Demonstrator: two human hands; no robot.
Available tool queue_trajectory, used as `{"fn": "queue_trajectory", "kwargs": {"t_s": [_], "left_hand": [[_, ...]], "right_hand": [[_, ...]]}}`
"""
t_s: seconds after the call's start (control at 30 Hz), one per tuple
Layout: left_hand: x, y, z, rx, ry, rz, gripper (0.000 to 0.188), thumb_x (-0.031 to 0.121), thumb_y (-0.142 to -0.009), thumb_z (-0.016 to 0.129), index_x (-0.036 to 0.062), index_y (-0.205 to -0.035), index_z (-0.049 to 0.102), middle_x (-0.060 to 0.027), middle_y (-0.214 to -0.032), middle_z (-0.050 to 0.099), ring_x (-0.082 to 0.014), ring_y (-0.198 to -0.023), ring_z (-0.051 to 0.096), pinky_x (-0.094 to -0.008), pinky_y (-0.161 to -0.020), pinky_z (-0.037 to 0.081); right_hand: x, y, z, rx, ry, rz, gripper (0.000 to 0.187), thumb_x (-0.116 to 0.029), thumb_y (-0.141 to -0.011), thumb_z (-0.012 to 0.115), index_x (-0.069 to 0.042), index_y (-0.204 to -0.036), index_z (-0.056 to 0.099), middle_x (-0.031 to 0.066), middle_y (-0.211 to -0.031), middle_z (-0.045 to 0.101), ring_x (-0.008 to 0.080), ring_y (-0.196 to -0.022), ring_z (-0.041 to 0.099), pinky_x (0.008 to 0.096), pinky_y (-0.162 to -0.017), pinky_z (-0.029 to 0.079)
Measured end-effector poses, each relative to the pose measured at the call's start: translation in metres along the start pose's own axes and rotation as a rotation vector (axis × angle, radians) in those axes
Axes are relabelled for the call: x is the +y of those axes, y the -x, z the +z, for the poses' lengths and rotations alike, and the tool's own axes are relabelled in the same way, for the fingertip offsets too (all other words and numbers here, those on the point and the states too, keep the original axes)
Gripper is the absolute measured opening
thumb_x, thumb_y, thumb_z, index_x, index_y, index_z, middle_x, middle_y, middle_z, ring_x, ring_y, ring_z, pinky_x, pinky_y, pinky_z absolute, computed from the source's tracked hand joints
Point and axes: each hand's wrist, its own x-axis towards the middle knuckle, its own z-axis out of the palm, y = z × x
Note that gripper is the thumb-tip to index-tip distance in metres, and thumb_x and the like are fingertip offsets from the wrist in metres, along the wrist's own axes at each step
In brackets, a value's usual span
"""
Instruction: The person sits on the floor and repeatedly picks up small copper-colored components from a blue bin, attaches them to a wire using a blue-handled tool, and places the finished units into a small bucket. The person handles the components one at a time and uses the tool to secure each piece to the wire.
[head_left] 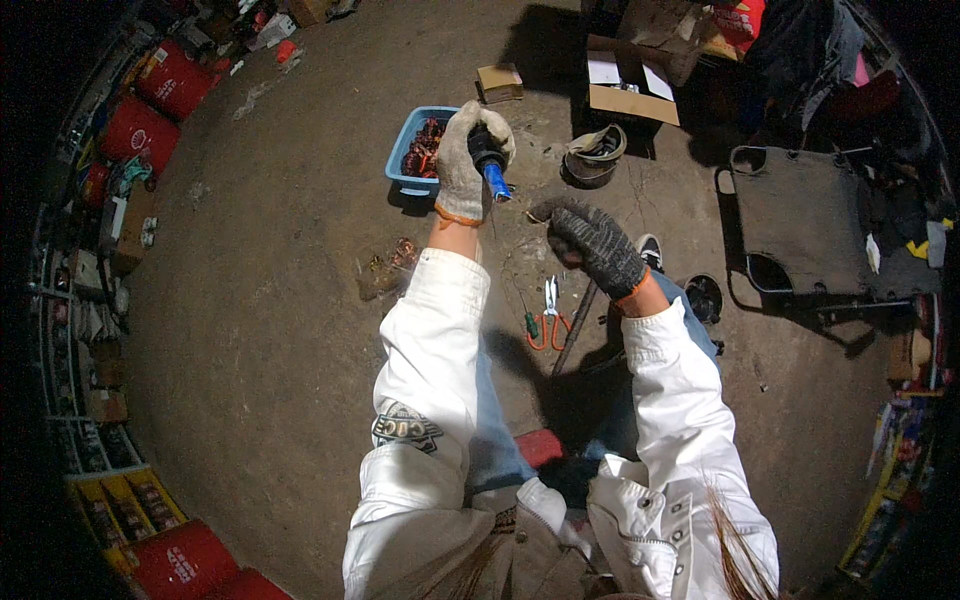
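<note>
My left hand [465,160], in a pale work glove, is closed around a black cylindrical part with a blue end [496,183]. The blue end points down and toward my right hand [597,248], which wears a dark grey knit glove. Its fingers are curled with the tips together, a short gap from the part; what they pinch, if anything, is too small to name. Behind my left hand sits a blue plastic basin [398,160] holding reddish coppery pieces. Below the hands, orange-handled scissors [550,318] and a green-handled tool [531,323] lie on the floor.
A dark rod [574,330] lies beside the scissors. A coppery heap [392,262] is on the floor at left. Farther off are a bucket [590,170], a small box [500,83] and an open carton [633,102]. A folding chair [800,215] stands right; red drums [140,135] line the left.
</note>
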Motion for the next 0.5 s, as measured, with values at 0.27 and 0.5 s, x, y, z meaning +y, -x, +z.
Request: {"fn": "queue_trajectory", "kwargs": {"t_s": [0.27, 0.5], "left_hand": [[0.001, 0.001, -0.003, -0.149, -0.059, -0.012, 0.037, 0.032, -0.094, 0.045, 0.0070, -0.068, 0.054, -0.0044, -0.064, 0.054, -0.0170, -0.057, 0.051, -0.0290, -0.054, 0.041], [0.010, 0.001, -0.006, -0.188, -0.407, 0.026, 0.038, 0.031, -0.093, 0.045, 0.0057, -0.068, 0.057, -0.0032, -0.066, 0.054, -0.0118, -0.060, 0.049, -0.0254, -0.055, 0.038]], "right_hand": [[0.021, -0.003, 0.019, 0.027, 0.033, -0.455, 0.041, 0.009, -0.074, 0.063, -0.003, -0.114, 0.057, 0.0090, -0.085, 0.055, 0.0196, -0.074, 0.055, 0.0313, -0.070, 0.050], [0.000, -0.002, 0.018, -0.038, -0.968, 0.486, 0.018, -0.016, -0.091, 0.053, -0.004, -0.101, 0.060, -0.0030, -0.062, 0.041, 0.0091, -0.055, 0.039, 0.0213, -0.050, 0.034]]}}
